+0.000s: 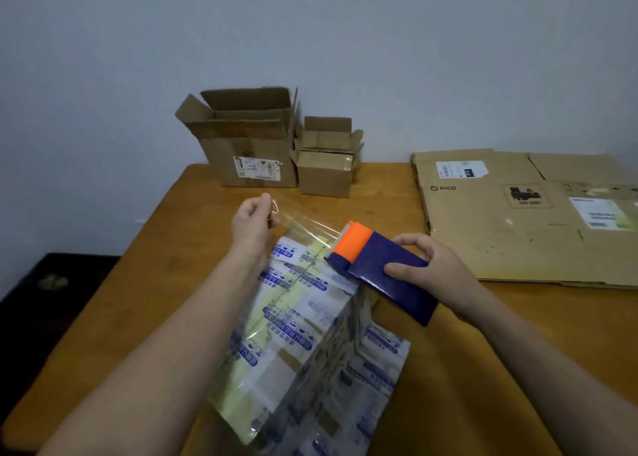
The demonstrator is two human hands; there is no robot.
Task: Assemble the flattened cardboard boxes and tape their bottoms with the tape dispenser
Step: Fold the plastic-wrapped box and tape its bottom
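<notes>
A cardboard box [303, 324] covered in white and blue printed tape stands bottom-up on the wooden table [172, 265] in front of me. My right hand [428, 265] grips a dark blue tape dispenser [390, 272] with an orange head, held over the box's far right corner. My left hand [252, 224] pinches the free end of a clear tape strip [303, 224], stretched from the dispenser's head up and to the left above the box.
Two assembled brown boxes stand open at the table's far edge: a larger box [248, 145] and a smaller box [328, 165]. Flattened cardboard boxes [524, 214] lie stacked at the right. A dark piece of furniture [51, 283] sits low at the left.
</notes>
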